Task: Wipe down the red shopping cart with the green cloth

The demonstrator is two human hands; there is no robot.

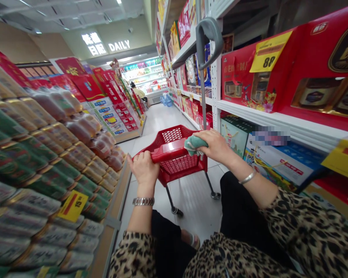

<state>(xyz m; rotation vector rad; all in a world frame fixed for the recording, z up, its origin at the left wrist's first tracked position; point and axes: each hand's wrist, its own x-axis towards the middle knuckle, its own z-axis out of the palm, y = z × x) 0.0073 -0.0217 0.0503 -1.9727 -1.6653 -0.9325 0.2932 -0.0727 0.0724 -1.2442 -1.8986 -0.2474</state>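
Observation:
My left hand [144,168] is closed round the red handle bar of a small red shopping cart [176,164] in a shop aisle. My right hand [214,146] rests on the right end of the same bar, fingers curled over a green cloth [193,144] that is pressed against the handle. The cart's mesh basket looks empty and stands on the pale tiled floor [191,197] just ahead of my legs. A grey pole [203,85] with a curved top rises from behind the cart near my right hand.
Stacked shrink-wrapped cans [46,154] with a yellow price tag [73,205] line the left. Shelves of red gift boxes [255,81] and blue cartons [281,162] run along the right. The aisle runs ahead to a person [137,92] and water bottles [166,100] at the far end.

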